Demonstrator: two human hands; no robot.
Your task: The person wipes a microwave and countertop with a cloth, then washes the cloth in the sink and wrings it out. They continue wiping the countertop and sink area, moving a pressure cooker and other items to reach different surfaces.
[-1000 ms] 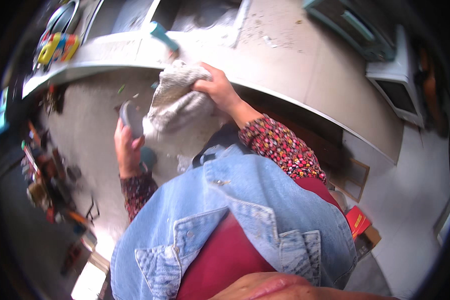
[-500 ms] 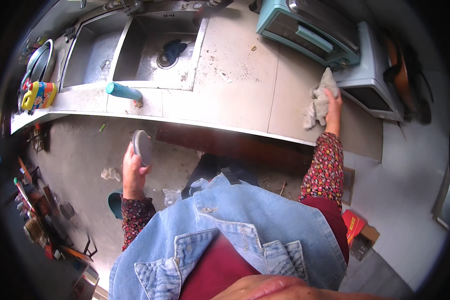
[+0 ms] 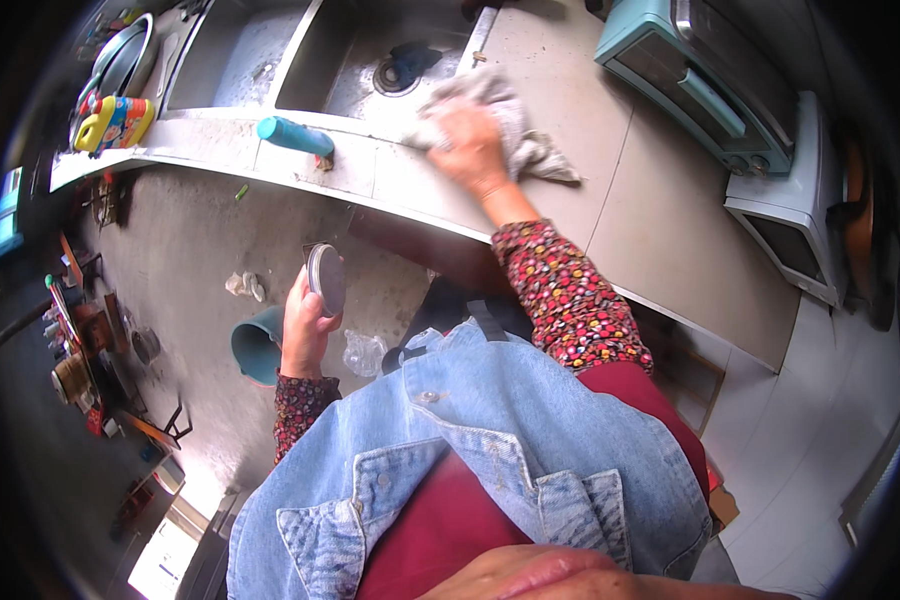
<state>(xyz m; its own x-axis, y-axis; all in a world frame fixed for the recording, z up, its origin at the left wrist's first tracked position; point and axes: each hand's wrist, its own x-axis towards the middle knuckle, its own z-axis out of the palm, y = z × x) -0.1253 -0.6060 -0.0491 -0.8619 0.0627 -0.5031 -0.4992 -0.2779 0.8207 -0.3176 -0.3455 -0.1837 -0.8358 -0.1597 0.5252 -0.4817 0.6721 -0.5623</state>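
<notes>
Beside the sink, my right hand [image 3: 468, 145] presses a rumpled greyish cloth [image 3: 500, 95] onto the pale countertop [image 3: 560, 110]. Its fingers curl over the cloth, which spreads past the hand on both sides. Out in front of the counter, my left hand [image 3: 303, 325] grips a round, flat grey lid [image 3: 327, 280] by its edge, held up on its side over the floor. Whether a container is attached behind the lid is hidden by the hand.
A double steel sink [image 3: 295, 55] has a dark rag [image 3: 415, 62] near its drain. On the counter's front edge lies a turquoise bottle [image 3: 295, 135]; a yellow jug [image 3: 115, 123] stands farther left. A turquoise toaster oven [image 3: 695, 90] and white microwave [image 3: 785, 225] are right. A bucket [image 3: 258, 345] stands below.
My right hand has swept the cloth left along the counter, from beside the ovens to the sink's edge. My left hand still holds the lid. The view has shifted somewhat.
</notes>
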